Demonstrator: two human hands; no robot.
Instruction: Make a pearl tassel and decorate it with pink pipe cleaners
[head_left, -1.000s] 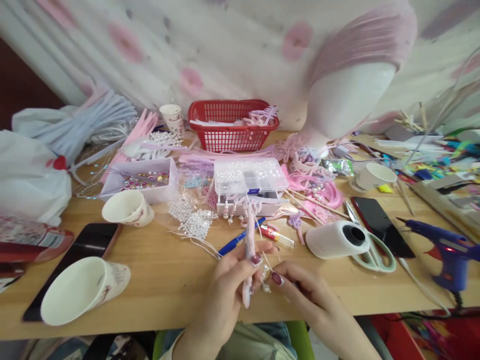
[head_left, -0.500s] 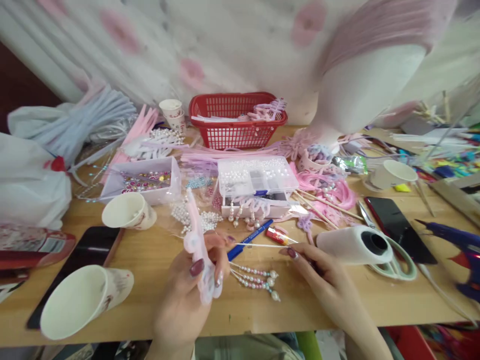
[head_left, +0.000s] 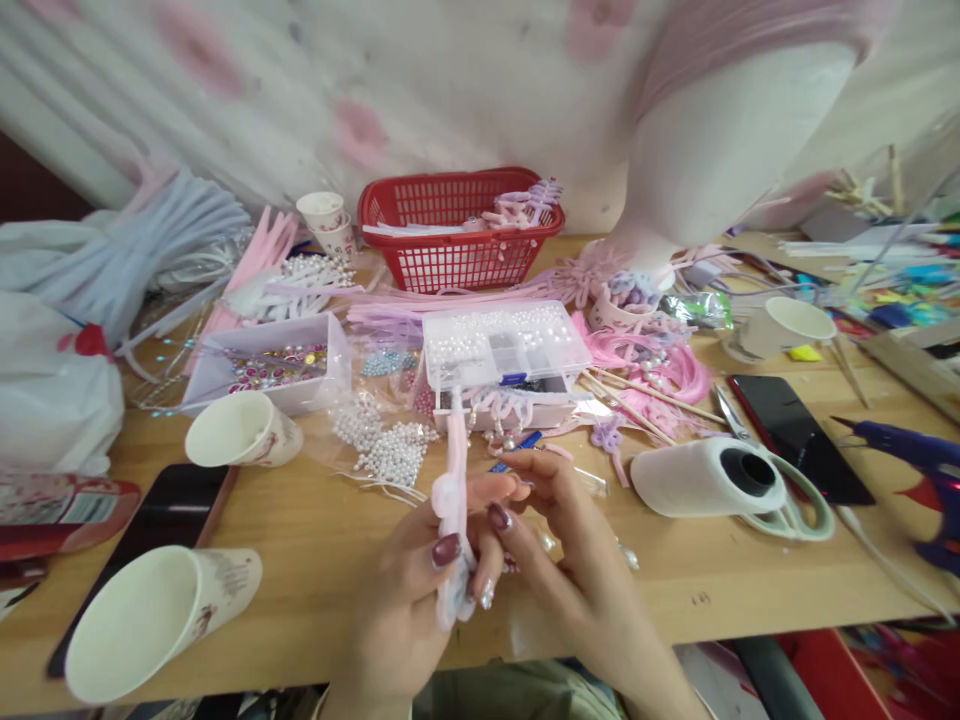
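Observation:
My left hand pinches a pale pink and white fuzzy pipe-cleaner piece, which stands upright with rounded loops low down. Close against its fingertips is my right hand, thumb and fingers curled in. Whatever lies between the right fingertips is too small or hidden to make out. Pearl ends of the beaded strands peek out from under the right hand, most of their length covered. Just beyond the hands, a blue pen is partly hidden.
Ahead are a lidded bead box, loose white pearls and a red basket. Paper cups and a phone lie left. To the right are a thread spool, scissors, another phone and a glue gun.
My right hand has moved left to meet my left hand; the white thread stretched between them no longer shows. The beaded strands are now mostly covered. The view has shifted slightly.

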